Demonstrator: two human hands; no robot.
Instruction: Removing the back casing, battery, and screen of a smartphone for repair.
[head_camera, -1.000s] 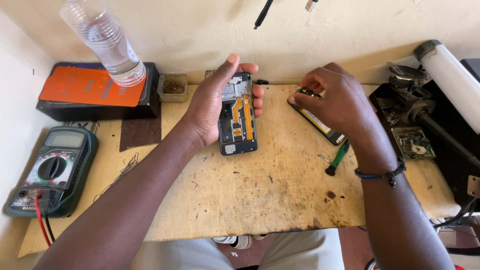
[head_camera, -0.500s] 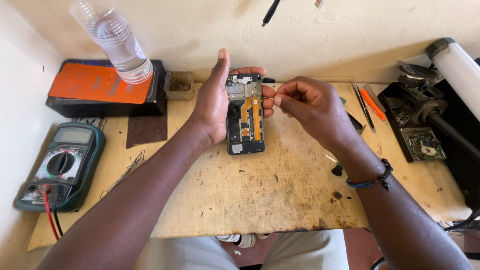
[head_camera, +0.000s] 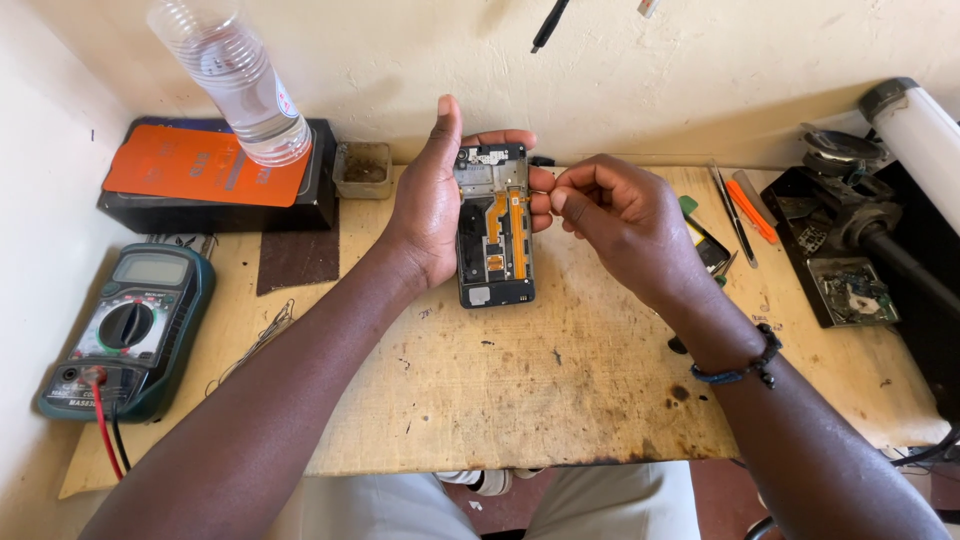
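My right hand (head_camera: 625, 215) has come off the tools lying right of the opened phone (head_camera: 494, 225) and now hovers beside it, fingertips pinched narrow on something too small to tell, while my left hand (head_camera: 428, 205) grips the phone above the wooden board (head_camera: 520, 390).

Bare worktop (head_camera: 520, 400) open in front of both forearms, multimeter (head_camera: 125, 330) blocking the left edge, black box (head_camera: 215, 205) and hanging clear bottle (head_camera: 235, 80) crowding the back left, tweezers (head_camera: 733, 215) and dismantled circuit parts (head_camera: 850, 290) hemming the right side
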